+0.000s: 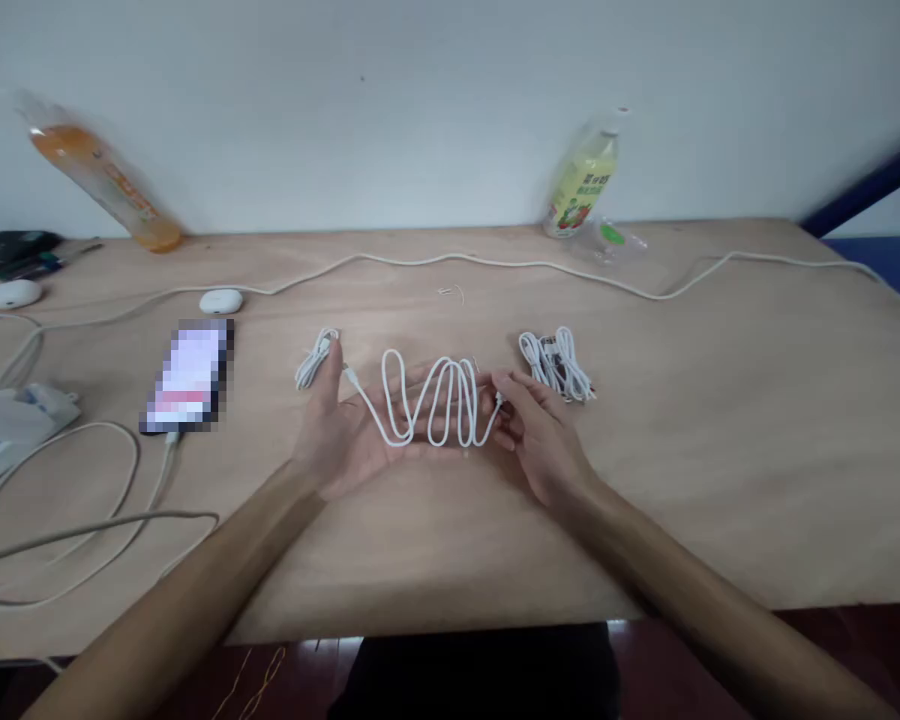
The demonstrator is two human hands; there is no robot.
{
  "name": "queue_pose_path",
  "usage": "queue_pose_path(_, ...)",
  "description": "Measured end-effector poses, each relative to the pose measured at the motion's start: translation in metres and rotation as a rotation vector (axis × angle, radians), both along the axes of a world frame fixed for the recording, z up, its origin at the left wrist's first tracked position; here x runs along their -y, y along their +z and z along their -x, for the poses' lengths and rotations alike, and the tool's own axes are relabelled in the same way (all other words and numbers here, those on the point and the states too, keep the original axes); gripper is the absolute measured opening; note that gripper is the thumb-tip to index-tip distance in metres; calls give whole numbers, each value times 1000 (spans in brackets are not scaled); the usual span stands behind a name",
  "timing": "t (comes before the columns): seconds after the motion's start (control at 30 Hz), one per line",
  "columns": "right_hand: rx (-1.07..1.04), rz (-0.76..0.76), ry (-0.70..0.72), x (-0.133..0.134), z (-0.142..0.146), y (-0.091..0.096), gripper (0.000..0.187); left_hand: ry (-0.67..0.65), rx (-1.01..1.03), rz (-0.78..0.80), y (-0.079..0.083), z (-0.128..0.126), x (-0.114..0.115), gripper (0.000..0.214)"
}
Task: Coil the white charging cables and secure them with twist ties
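**Head view.** At centre frame the left hand lies palm-up and spread flat on the pale plywood desk. It grips nothing and appears to serve as a bed for the thin white charging cable, which rests across it in about four back-and-forth bends laid side by side. Just right of centre, the right hand has its fingertips pinched closed on the right end of that cable, seemingly so the bends do not spring apart.

Two more white cables lie coiled on the desk. One small white cable bundle sits by the left thumb, and a second white cable bundle sits just above the right fingers, which makes three thin cables in all.

Towards the left of the frame there is one lit phone, plugged in, and two white oval cases. One long off-white cord crosses the back of the desk. Two plastic bottles stand against the wall, an orange-filled bottle at upper left and a yellow-green bottle at upper right.
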State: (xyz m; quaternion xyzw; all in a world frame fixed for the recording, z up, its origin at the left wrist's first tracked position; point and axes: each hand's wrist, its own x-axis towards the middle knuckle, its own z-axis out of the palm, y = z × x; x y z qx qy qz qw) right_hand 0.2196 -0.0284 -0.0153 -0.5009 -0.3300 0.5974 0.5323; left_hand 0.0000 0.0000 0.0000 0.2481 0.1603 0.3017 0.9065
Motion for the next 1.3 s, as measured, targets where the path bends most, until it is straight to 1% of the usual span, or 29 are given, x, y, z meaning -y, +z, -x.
queue_pose_path(0.07, -18, -8, 16, 1, 0, 1, 46, 17, -41, 11, -1, -2, 0, 94)
queue_pose_path(0.2, -29, -20, 63, 2, 2, 3, 49, 79, -167, 1, -4, -8, 2, 55)
queue_pose_path(0.27, -20, -31, 86, 2, 2, 3, 50, 90, -222, -21, -5, -11, 4, 45)
queue_pose_path(0.4, 13, -50, 134, 3, 1, 2, 48, 91, -265, -64, -7, -13, 7, 48)
queue_pose_path(0.5, 65, -101, 178, 4, 1, 1, 43, 71, -258, -88, -10, -12, 6, 50)
queue_pose_path(0.57, 100, -156, 208, 4, 1, 0, 38, 51, -253, -97, -11, -12, 6, 45)
queue_pose_path(0.67, 151, -249, 249, 4, 1, 0, 31, 30, -284, -121, -8, -13, 8, 29)
queue_pose_path(0.73, 182, -278, 299, 5, 2, 1, 30, 7, -344, -174, -3, -15, 10, 24)
queue_pose_path(0.83, 224, -279, 353, 7, 3, 3, 26, -46, -472, -332, 4, -16, 13, 30)
queue_pose_path(0.9, 259, -285, 337, 9, 4, 3, 21, -74, -531, -419, 5, -16, 14, 35)
queue_pose_path(0.97, 278, -282, 312, 10, 5, 2, 18, -92, -566, -450, 4, -15, 13, 36)
queue_pose_path(1.1, 264, -273, 290, 13, 7, -1, 19, -140, -586, -438, -1, -15, 14, 32)
queue_pose_path(1.23, 273, -316, 251, 15, 9, -2, 21, -197, -534, -383, -4, -15, 15, 27)
queue_pose_path(1.3, 283, -334, 228, 16, 9, 0, 21, -234, -533, -363, -5, -14, 15, 27)
